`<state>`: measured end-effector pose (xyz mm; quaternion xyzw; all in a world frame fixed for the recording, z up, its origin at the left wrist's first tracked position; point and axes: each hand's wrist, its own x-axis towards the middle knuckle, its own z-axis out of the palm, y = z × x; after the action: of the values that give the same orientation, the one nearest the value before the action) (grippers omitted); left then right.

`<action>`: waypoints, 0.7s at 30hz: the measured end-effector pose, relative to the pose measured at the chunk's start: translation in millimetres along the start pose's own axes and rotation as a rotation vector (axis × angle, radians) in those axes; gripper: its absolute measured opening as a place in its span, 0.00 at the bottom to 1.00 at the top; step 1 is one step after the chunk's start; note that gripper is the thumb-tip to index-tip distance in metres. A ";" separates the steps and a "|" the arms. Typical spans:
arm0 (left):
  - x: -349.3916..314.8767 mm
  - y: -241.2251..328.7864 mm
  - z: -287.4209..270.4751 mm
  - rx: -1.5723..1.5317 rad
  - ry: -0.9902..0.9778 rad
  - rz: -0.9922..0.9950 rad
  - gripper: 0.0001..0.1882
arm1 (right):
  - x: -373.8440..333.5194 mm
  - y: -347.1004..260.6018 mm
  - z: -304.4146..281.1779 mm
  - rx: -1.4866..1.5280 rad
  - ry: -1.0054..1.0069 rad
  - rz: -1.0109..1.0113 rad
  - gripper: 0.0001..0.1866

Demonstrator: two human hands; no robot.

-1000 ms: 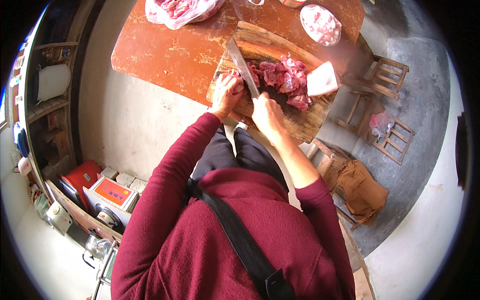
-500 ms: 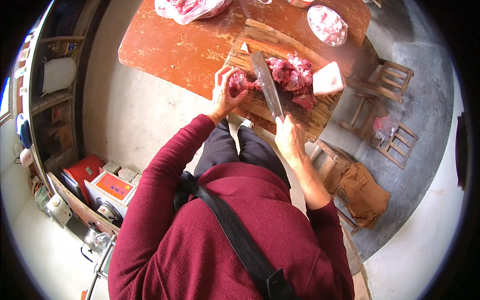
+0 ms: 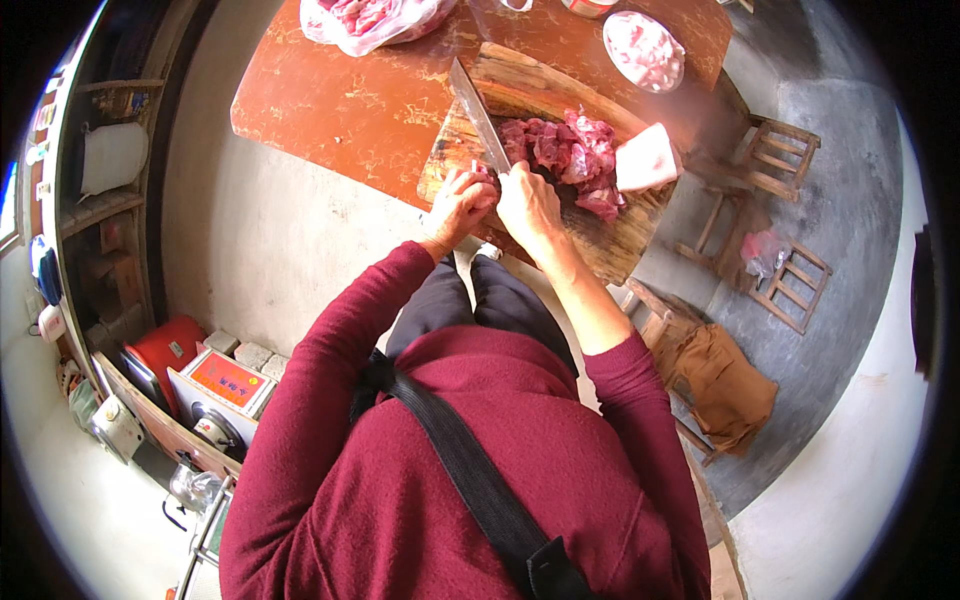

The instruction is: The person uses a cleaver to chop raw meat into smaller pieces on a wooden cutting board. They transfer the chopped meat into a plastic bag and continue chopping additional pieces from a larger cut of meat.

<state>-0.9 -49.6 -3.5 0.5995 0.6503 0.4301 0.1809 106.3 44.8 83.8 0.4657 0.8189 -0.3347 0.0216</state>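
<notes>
My right hand [image 3: 530,208] grips the handle of a long-bladed kitchen knife [image 3: 478,112], its tip pointing to the far left across the wooden cutting board [image 3: 520,72]. Beside it, my left hand [image 3: 462,208] is closed with curled fingers at the board's near left edge. It holds a piece of raw meat [image 3: 481,169], mostly hidden by the fingers. The blade lies between that piece and a heap of cut red meat [image 3: 575,150] on the board. A pale slab of fat or skin [image 3: 648,158] rests at the heap's right.
A reddish-brown table [image 3: 330,105] carries the board, a plastic bag of meat [image 3: 375,25] and a bowl of pale pieces [image 3: 645,52]. Wooden stools [image 3: 785,158] stand on the right, near a brown cloth [image 3: 725,385]. Shelves [image 3: 105,200] line the left wall.
My right hand and the knife have moved left, close to my left hand. My left hand has shifted nearer to me, its fingers now more curled around the meat.
</notes>
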 end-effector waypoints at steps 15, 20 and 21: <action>40.8 20.5 -47.2 -1.801 0.057 -0.809 0.25 | -111.7 79.7 -17.2 0.261 0.108 0.078 0.15; 40.3 16.1 -41.2 -1.642 0.014 -0.702 0.26 | -123.6 76.9 -23.4 0.282 0.163 0.071 0.15; 41.5 18.0 -41.8 -1.638 0.030 -0.718 0.26 | -124.7 77.8 -22.7 0.281 0.172 0.072 0.15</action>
<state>-30.0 -26.6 45.8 0.0371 0.2900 0.6848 0.6675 243.6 -9.0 103.6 0.5200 0.7457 -0.4040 -0.1018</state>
